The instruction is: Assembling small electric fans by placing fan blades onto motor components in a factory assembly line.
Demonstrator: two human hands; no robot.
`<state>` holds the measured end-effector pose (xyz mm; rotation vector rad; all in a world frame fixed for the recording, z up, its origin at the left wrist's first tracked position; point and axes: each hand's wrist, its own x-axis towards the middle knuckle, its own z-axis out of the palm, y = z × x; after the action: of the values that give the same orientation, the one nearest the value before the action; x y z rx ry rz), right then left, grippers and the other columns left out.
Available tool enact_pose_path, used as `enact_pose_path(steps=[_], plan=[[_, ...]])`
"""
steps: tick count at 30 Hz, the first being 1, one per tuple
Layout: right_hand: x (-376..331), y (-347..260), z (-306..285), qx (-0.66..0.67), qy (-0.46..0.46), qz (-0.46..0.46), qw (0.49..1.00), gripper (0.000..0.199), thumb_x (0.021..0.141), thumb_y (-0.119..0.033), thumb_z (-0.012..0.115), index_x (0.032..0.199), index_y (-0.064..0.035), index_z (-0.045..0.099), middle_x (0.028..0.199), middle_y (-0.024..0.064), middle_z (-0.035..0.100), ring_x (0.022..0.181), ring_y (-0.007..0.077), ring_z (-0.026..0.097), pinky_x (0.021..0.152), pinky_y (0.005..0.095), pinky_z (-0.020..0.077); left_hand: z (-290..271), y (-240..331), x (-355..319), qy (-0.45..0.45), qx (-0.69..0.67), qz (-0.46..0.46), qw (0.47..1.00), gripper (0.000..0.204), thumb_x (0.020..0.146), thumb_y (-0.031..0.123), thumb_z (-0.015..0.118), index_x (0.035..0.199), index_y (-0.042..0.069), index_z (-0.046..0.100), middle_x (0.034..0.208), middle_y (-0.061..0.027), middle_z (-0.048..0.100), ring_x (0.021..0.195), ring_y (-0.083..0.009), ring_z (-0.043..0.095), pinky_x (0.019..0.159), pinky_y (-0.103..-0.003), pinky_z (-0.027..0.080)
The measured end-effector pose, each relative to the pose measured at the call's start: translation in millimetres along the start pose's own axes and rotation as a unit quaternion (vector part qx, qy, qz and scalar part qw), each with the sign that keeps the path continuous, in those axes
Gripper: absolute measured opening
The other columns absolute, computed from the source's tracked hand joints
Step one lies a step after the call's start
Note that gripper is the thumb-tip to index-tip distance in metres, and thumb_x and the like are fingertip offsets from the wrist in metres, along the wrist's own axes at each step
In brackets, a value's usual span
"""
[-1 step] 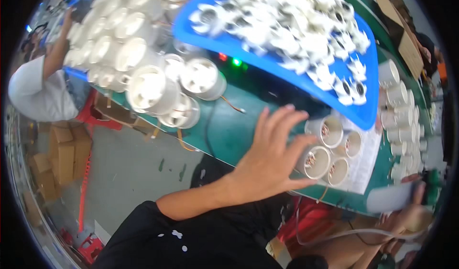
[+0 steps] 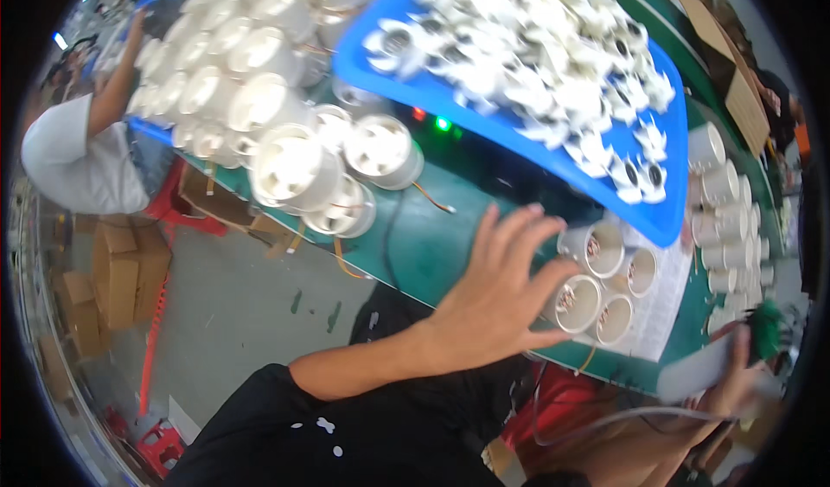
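Note:
Four-sided around a sheet, a cluster of white cups stands at the table's near right edge, with small copper-coloured parts inside. My left hand [image 2: 493,301] reaches in from the left, its thumb and forefinger straddling the nearest white cup [image 2: 577,304], the other fingers stretched out beyond it. At the lower right, my right hand [image 2: 735,379] is blurred and wrapped round a pale, roughly cylindrical tool [image 2: 694,370], whose kind I cannot make out. Something green and bristly [image 2: 765,330] shows beside that hand; whether it belongs to the tool is unclear.
A blue tray [image 2: 519,145] heaped with white fan wheels [image 2: 553,54] covers the far middle. White round housings [image 2: 294,167] with wires crowd the left; more cups [image 2: 726,236] line the right. A person [image 2: 86,150] sits at the left. Cardboard boxes [image 2: 130,271] stand on the floor.
The whole view has shifted slightly, so the table appears a little further right and lower. My right hand and its tool have moved slightly left; my left hand keeps its place at the cup.

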<state>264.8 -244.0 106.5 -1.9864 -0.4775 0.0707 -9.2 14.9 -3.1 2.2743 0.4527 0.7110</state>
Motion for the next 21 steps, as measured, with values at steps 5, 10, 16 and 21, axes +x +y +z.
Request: enact_pose_path(steps=[5,10,16,21], plan=[[3.6,44.9,58.9,-0.366,-0.029,-0.065,0.928,0.079,0.075,-0.025,0.083,0.138,0.0004,0.042,0.111,0.027,0.066,0.104,0.0404,0.064,0.089,0.0425,0.0479,-2.1,1.2,-6.6,0.019,-0.084,0.034,0.996,0.062,0.073,0.037,0.083,0.121,0.01,0.055,0.138,-0.0124,0.047,0.136,-0.0353,0.035,0.117,-0.061,0.02],[11.8,47.3,86.1,-0.376,-0.011,-0.093,0.922,0.076,0.073,-0.014,0.081,0.138,-0.0015,0.044,0.117,0.0276,0.062,0.111,0.047,0.058,0.092,0.0457,0.0458,4.3,-9.6,-8.9,0.099,-0.228,0.055,0.967,0.074,0.072,0.023,0.085,0.13,0.007,0.044,0.141,-0.0141,0.052,0.137,-0.0336,0.04,0.118,-0.056,0.022],[30.4,58.7,73.1,-0.36,-0.082,-0.115,0.922,0.074,0.075,-0.016,0.08,0.14,-0.0004,0.047,0.123,0.0223,0.057,0.113,0.036,0.055,0.099,0.0416,0.0415,1.1,-8.5,-14.3,0.171,-0.275,-0.027,0.946,0.072,0.078,0.02,0.082,0.135,0.004,0.041,0.131,-0.0147,0.055,0.126,-0.0278,0.048,0.108,-0.037,0.037],[31.1,-25.1,78.3,-0.306,-0.062,-0.113,0.943,0.05,0.093,-0.021,0.068,0.138,-0.0055,0.053,0.107,0.0128,0.062,0.095,0.0215,0.058,0.081,0.0338,0.0466,-1.2,-7.6,-14.8,0.162,-0.365,-0.116,0.909,0.068,0.088,0.035,0.072,0.137,0.0,0.039,0.127,-0.0168,0.045,0.122,-0.0284,0.047,0.104,-0.038,0.038]])
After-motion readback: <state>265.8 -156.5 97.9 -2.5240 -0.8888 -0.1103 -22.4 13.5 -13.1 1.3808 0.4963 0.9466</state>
